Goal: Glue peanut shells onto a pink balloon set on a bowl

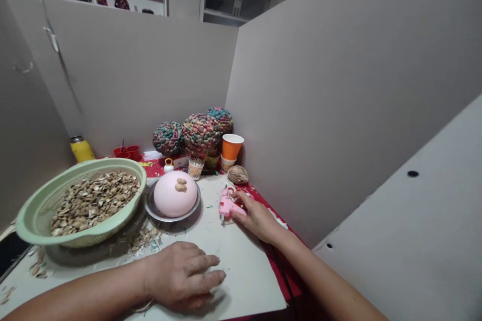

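My right hand (259,218) has its thumb and fingers around the handle of a pink hot glue gun (227,204), low over the white board (244,271). My left hand (184,276) rests on the board nearer to me, palm down, its fingers loosely stretched and nothing visible in them. Beyond it a pale pink balloon (169,198) sits in a shallow metal bowl (151,210). Peanut shells (181,185) are on the balloon's upper right side, apart from both hands.
A green colander (28,223) full of shells (96,200) stands left. Behind are colourful shell-covered balls (199,133), an orange cup (232,148), a twine coil (237,175), red cups (133,152) and a yellow bottle (82,150). Grey partitions (150,60) enclose the table.
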`<state>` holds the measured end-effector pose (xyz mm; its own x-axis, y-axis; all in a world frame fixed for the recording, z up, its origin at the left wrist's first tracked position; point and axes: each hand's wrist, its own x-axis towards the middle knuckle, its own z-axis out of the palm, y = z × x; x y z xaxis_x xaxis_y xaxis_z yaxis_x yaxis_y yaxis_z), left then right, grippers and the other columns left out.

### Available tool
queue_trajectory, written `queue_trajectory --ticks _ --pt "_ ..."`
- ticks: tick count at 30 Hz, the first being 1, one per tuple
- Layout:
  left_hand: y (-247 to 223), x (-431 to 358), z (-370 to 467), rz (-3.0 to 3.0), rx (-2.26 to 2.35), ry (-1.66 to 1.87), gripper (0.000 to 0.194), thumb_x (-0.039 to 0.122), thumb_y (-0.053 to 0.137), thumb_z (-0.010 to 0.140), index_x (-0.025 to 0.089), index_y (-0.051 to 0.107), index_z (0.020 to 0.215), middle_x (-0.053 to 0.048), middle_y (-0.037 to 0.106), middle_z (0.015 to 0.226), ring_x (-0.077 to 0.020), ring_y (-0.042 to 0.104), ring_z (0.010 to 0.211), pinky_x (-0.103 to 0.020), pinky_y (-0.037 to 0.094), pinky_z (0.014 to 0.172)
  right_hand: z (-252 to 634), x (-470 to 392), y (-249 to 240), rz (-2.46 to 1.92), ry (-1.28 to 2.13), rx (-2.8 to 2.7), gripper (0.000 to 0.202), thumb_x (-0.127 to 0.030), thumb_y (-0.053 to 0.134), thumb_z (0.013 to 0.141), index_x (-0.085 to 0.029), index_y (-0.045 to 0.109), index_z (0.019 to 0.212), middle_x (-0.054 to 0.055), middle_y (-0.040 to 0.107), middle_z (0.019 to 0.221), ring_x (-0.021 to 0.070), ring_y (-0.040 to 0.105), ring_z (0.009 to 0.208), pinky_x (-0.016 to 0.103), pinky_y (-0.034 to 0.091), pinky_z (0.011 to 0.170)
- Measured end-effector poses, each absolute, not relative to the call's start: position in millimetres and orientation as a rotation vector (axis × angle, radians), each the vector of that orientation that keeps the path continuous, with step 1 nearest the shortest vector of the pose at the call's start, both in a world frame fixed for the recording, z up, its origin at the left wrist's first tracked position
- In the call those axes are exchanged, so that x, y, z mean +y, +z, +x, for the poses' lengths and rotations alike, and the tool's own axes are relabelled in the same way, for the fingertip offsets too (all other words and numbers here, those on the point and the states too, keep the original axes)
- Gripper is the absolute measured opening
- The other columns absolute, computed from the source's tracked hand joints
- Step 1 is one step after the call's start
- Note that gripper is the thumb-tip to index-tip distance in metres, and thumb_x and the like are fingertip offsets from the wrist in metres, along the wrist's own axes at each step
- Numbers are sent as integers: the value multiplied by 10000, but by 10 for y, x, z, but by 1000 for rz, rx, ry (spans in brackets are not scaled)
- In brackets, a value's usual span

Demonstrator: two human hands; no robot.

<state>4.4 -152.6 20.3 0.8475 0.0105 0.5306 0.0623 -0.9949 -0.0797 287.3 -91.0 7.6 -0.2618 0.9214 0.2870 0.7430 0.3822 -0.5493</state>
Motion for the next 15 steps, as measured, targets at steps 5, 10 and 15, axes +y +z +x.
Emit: queue_trajectory --ticks 5,10,15 --pt "179 -1441 26 -2911 -137 -848 453 244 571 831 123 499 1261 -189 718 1035 -223 701 741 -339 566 627 2927 -914 345 -1031 1012 -1339 413 -403 740 765 -214 533 1069 15 637 857 155 588 661 278 493 609" --pt "165 -1359 -39 -2781 -316 -934 344 157 541 857 118 547 1199 -169 726 1017 -230 697 807 -348 564 676 2808 -951 422 -712 1450 -862 381 -386 837 677 -167 641 919 22 642 827 49 430 483 171 373 418" --pt "129 -1281 -88 -2483 -678 -826 281 101 485 903 151 613 1148 -141 717 1019 -237 668 859 -368 527 735 2662 -922 306 -759 1565 -884 314 -364 829 697 -123 676 829 -9 578 678 25 362 422 161 318 386"
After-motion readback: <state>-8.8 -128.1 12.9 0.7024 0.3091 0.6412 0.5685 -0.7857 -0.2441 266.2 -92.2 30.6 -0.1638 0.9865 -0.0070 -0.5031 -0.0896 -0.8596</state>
